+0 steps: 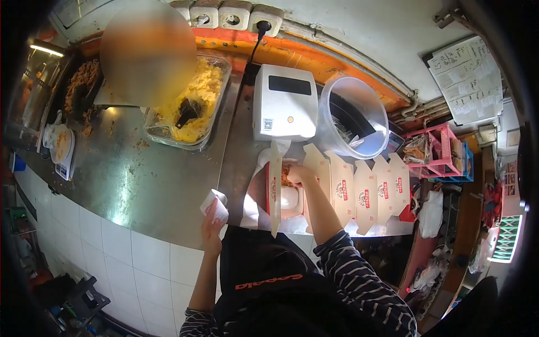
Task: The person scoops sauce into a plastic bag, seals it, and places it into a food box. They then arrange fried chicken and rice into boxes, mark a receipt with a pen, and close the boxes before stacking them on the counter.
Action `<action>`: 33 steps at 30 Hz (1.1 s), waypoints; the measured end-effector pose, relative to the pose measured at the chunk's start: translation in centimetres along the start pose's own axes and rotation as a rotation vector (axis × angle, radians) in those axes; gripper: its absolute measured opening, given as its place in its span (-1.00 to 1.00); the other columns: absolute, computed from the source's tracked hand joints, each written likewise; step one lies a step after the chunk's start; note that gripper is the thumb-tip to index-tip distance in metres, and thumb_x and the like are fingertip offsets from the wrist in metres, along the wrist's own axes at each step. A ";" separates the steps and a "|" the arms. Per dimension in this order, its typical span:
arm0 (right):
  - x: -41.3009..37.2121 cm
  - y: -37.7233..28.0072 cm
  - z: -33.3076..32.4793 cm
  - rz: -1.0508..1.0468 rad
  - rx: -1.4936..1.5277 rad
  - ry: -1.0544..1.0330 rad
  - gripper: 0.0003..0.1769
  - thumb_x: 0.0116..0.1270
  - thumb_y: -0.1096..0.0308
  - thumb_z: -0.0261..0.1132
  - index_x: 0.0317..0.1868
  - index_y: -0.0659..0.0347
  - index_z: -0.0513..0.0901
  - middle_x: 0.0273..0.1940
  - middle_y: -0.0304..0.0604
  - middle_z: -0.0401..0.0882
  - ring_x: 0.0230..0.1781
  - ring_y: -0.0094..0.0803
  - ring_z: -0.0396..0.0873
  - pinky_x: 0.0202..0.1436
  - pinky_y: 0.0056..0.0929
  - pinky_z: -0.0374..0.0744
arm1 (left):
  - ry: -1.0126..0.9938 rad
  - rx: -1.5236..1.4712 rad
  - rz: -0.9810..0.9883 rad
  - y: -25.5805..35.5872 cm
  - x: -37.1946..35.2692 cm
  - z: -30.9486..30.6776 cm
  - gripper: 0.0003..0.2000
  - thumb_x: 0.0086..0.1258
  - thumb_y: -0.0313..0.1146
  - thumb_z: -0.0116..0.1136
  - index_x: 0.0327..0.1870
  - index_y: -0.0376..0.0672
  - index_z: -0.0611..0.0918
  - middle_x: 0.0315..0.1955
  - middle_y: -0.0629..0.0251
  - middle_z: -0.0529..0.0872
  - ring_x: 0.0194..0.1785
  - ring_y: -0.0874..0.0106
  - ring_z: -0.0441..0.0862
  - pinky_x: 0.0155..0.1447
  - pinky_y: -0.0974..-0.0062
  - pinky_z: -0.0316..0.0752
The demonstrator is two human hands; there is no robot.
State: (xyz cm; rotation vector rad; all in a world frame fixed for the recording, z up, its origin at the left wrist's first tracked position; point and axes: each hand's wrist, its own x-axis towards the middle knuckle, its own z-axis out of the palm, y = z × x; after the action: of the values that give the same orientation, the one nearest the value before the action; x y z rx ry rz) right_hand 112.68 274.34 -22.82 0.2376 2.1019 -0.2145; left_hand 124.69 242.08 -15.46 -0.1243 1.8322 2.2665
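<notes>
On the counter, an open takeaway box (274, 194) has its lid raised on the left side. Inside it are a white rounded bundle (289, 197) and a crumbly reddish-brown piece of food (286, 173) that looks like fried chicken. My right hand (302, 176) reaches into the box, its fingers closed on that piece. At the counter's front edge, left of the box, my left hand (212, 223) grips a small white paper packet (215, 206) with reddish print. Several more open printed boxes (342, 192) stand in a row to the right.
Behind the boxes stand a white label printer (285, 104) and a clear round tub (353, 118). Further left are a tray of yellow food (196, 104), a scale (63, 163) and a heap of brown food (81, 81). Pink baskets (432, 149) sit at right.
</notes>
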 end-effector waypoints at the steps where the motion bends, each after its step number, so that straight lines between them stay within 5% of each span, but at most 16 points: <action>1: 0.7 0.3 0.4 0.016 0.044 0.007 -0.87 -0.24 0.54 0.13 -0.75 0.25 0.62 -0.58 0.03 0.61 -0.50 -0.13 0.64 -0.43 -0.11 0.56 | 0.014 0.010 0.017 0.2 0.1 0.0 -0.48 0.41 -0.15 -0.11 0.29 -0.28 0.31 0.15 0.07 0.35 0.15 0.30 0.41 0.20 0.36 0.34; 7: -0.8 0.5 -0.8 -0.031 0.073 0.041 -0.82 -0.11 0.46 0.06 -0.62 0.30 0.61 -0.74 0.01 0.50 -0.72 -0.25 0.54 -0.65 -0.25 0.47 | 0.002 0.021 0.040 0.9 0.1 -0.1 -0.50 0.40 -0.20 -0.09 0.29 -0.29 0.32 0.13 0.06 0.38 0.15 0.28 0.42 0.21 0.36 0.32; 10: -9.3 -0.4 -0.2 -0.057 0.497 0.275 -0.77 0.06 0.33 0.09 -0.57 0.28 0.61 -0.74 0.00 0.47 -0.77 -0.24 0.49 -0.66 -0.22 0.46 | -0.070 0.279 0.138 0.5 -0.5 -0.4 -0.51 0.38 -0.22 -0.07 0.27 -0.29 0.34 0.10 0.02 0.45 0.16 0.21 0.42 0.25 0.35 0.26; 13: -16.0 0.6 7.0 -0.311 0.167 0.249 -0.59 0.16 0.10 0.15 -0.54 0.33 0.61 -0.50 0.09 0.59 -0.49 -0.05 0.58 -0.31 -0.10 0.54 | -0.242 0.602 0.094 -0.7 -2.5 -0.6 -0.53 0.37 -0.20 -0.04 0.24 -0.26 0.37 0.08 -0.01 0.49 0.20 0.14 0.41 0.28 0.33 0.23; 15: -20.0 -0.4 11.6 -0.155 0.060 -0.047 -0.66 0.12 0.18 0.20 -0.38 0.38 0.60 -0.26 0.18 0.59 -0.18 0.03 0.58 -0.12 -0.08 0.54 | -0.435 0.754 -0.085 -2.4 -4.6 -0.7 -0.55 0.37 -0.16 -0.04 0.19 -0.23 0.42 0.09 -0.02 0.49 0.20 0.11 0.40 0.26 0.30 0.26; 17: -19.5 2.7 20.3 -0.006 0.194 -0.058 -0.58 0.15 0.14 0.21 -0.09 0.28 0.58 -0.14 0.15 0.58 -0.09 0.03 0.55 -0.03 -0.08 0.52 | -0.768 0.837 -0.338 -4.1 -6.4 -0.5 -0.57 0.37 -0.09 -0.06 0.10 -0.21 0.48 0.04 -0.04 0.52 0.14 0.09 0.44 0.19 0.26 0.32; 18: -19.5 4.8 23.3 -0.038 0.314 -0.071 -0.57 0.15 0.09 0.22 -0.08 0.22 0.60 -0.18 0.08 0.60 -0.11 -0.04 0.57 -0.05 -0.11 0.52 | -0.975 0.866 -0.457 -4.8 -7.0 -0.3 -0.57 0.38 -0.05 -0.08 0.05 -0.22 0.51 -0.01 -0.06 0.55 0.09 0.07 0.47 0.15 0.23 0.35; 20: -19.8 9.8 28.6 -0.109 0.560 -0.087 -0.55 0.15 -0.02 0.23 -0.08 0.11 0.62 -0.26 -0.05 0.65 -0.15 -0.18 0.60 -0.10 -0.17 0.53 | -0.966 0.817 -0.402 -5.8 -8.0 -0.9 -0.58 0.37 -0.02 -0.09 -0.08 -0.22 0.58 -0.17 -0.06 0.62 -0.04 0.02 0.54 0.05 0.18 0.41; 22: -22.7 12.7 24.7 0.298 0.043 -0.222 -0.53 0.14 -0.12 0.23 -0.14 0.07 0.66 -0.26 -0.15 0.67 -0.16 -0.26 0.61 -0.09 -0.16 0.53 | -1.187 1.366 -0.602 -2.9 -5.4 1.2 -0.61 0.36 -0.04 -0.08 -0.17 -0.20 0.63 -0.29 -0.03 0.65 -0.13 0.02 0.58 0.00 0.18 0.44; 23: -22.3 16.9 25.7 0.420 0.197 -0.246 -0.53 0.08 -0.16 0.26 -0.24 0.06 0.70 -0.27 -0.18 0.67 -0.20 -0.30 0.63 -0.12 -0.17 0.55 | -1.139 1.512 -0.554 -1.5 -4.9 2.2 -0.63 0.34 -0.06 -0.05 -0.19 -0.19 0.65 -0.31 -0.02 0.66 -0.15 0.02 0.59 -0.03 0.17 0.46; 24: -22.1 21.0 26.5 0.556 0.356 -0.135 -0.48 0.03 -0.12 0.32 -0.11 0.07 0.65 -0.08 -0.10 0.62 0.01 -0.10 0.54 0.01 -0.10 0.52 | -1.079 1.657 -0.496 -0.3 -4.4 3.4 -0.65 0.31 -0.08 -0.03 -0.22 -0.17 0.66 -0.34 0.00 0.67 -0.18 0.02 0.60 -0.06 0.17 0.47; 26: -23.6 28.4 24.9 0.564 0.569 0.457 -0.65 0.01 0.04 0.33 -0.43 0.18 0.68 -0.27 0.06 0.63 -0.19 -0.02 0.60 -0.14 -0.19 0.57 | -1.164 1.421 -0.485 1.2 -3.4 6.4 -0.71 0.26 -0.19 0.04 -0.16 -0.17 0.65 -0.28 0.04 0.67 -0.14 0.05 0.59 -0.03 0.19 0.46; 27: -22.6 32.5 25.2 0.607 0.298 0.805 -0.72 0.08 0.15 0.28 -0.49 0.23 0.64 -0.33 0.08 0.62 -0.30 -0.02 0.61 -0.23 -0.15 0.56 | -1.198 1.304 -0.488 1.9 -3.1 8.1 -0.72 0.23 -0.24 0.07 -0.13 -0.17 0.64 -0.25 0.06 0.67 -0.12 0.06 0.59 -0.01 0.21 0.46; 28: -23.5 35.1 22.0 0.598 0.681 1.042 -0.75 0.15 0.22 0.21 -0.49 0.25 0.61 -0.40 0.10 0.61 -0.35 0.02 0.59 -0.27 -0.12 0.52 | -1.279 1.100 -0.400 2.8 -3.1 10.3 -0.72 0.19 -0.31 0.09 -0.09 -0.17 0.62 -0.21 0.08 0.66 -0.10 0.08 0.58 0.02 0.23 0.45; 29: -22.7 39.0 20.2 0.645 0.663 1.263 -0.78 0.20 0.25 0.17 -0.43 0.24 0.61 -0.42 0.09 0.60 -0.34 0.04 0.58 -0.26 -0.11 0.52 | -1.340 0.892 -0.314 3.7 -3.3 13.0 -0.69 0.15 -0.37 0.11 -0.05 -0.16 0.60 -0.18 0.11 0.65 -0.07 0.10 0.57 0.05 0.25 0.44; 33: -17.6 51.3 12.5 0.522 0.796 1.393 -0.73 0.21 0.18 0.16 -0.30 0.21 0.62 -0.33 0.07 0.62 -0.24 0.02 0.58 -0.20 -0.13 0.50 | -1.006 0.648 -0.091 4.5 -5.7 25.3 -0.55 0.06 -0.56 0.13 0.07 -0.16 0.51 -0.06 0.15 0.59 0.03 0.23 0.52 0.15 0.36 0.37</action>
State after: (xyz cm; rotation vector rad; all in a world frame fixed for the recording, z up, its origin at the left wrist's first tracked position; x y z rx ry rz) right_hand 144.98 319.28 -17.06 1.8073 3.0252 -0.7024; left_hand 131.13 265.08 -4.49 0.8422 1.7322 1.1514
